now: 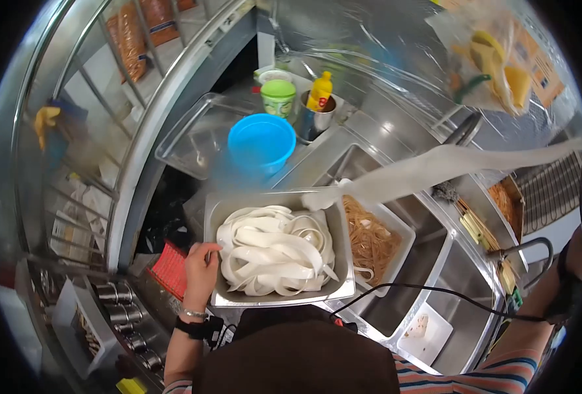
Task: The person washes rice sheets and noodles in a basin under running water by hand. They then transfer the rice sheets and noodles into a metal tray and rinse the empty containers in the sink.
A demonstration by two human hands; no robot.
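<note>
A deep metal tub (281,303) in front of me holds a heap of wide, flat white noodles (274,253). My left hand (201,272) is at the tub's left rim, fingers loosely bent and slightly apart, nothing visible in them. One long, broad white strip (429,172), like the noodles and blurred, stretches through the air from the tub's far right corner to the right edge of view. My right hand (576,255) shows only in part at the dark right edge, beyond a black wristband. Its fingers are hidden, so I cannot see whether it grips the strip.
Right of the tub, a white container (402,230) holds thin brownish noodles (370,240) over a steel sink (429,259). Behind stand a blue bowl (261,141), a green tub (278,98) and a yellow bottle (320,92). A black cable (435,294) crosses the sink.
</note>
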